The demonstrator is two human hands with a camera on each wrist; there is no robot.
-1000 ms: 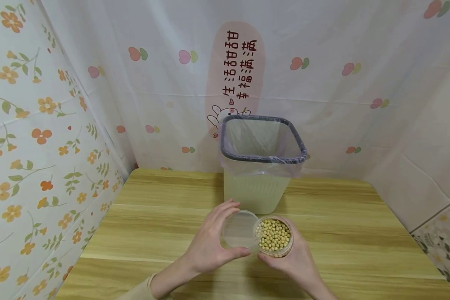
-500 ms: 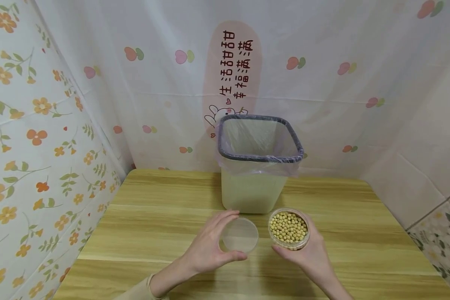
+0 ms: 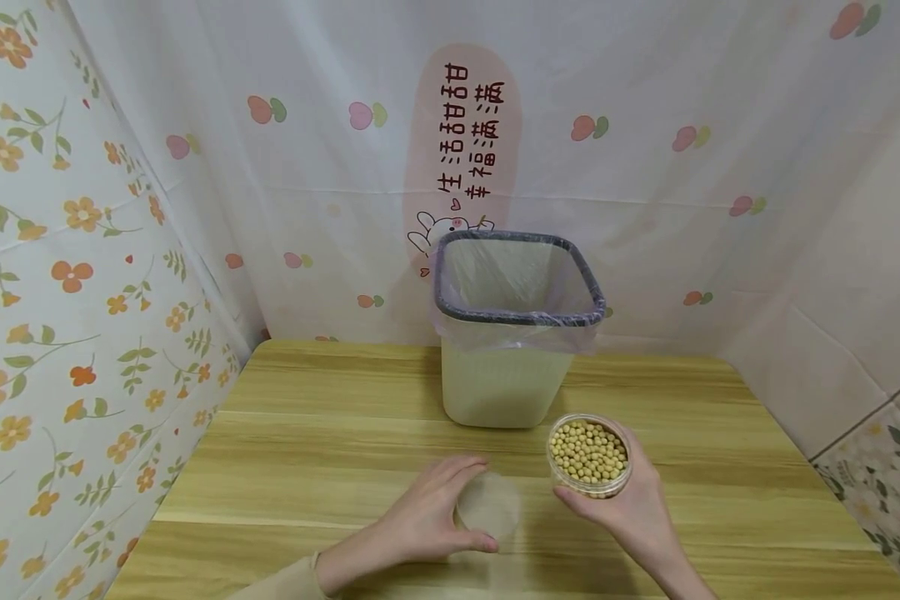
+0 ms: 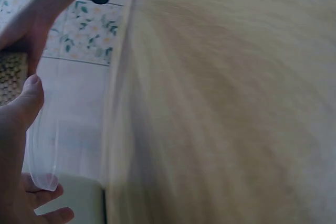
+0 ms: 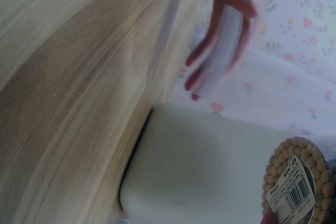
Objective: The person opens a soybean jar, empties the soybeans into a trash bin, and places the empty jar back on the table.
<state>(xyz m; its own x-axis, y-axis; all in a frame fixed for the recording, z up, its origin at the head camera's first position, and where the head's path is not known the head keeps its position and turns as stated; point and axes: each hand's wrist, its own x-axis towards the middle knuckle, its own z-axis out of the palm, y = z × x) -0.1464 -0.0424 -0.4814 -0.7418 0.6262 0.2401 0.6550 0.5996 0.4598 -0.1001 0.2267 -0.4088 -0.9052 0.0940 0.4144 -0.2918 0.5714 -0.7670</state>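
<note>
Printed cloth (image 3: 330, 200) (faintly creased) hangs behind the table (image 3: 322, 450).

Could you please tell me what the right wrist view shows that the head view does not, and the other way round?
Only the right wrist view shows the barcode label on the base of the jar. Only the head view shows the pink panel with red writing and, through the jar's open top, the beans from above. Both show the left hand holding the clear lid, at least a fingertip of the right hand on the jar, the bin and the wooden table.
</note>
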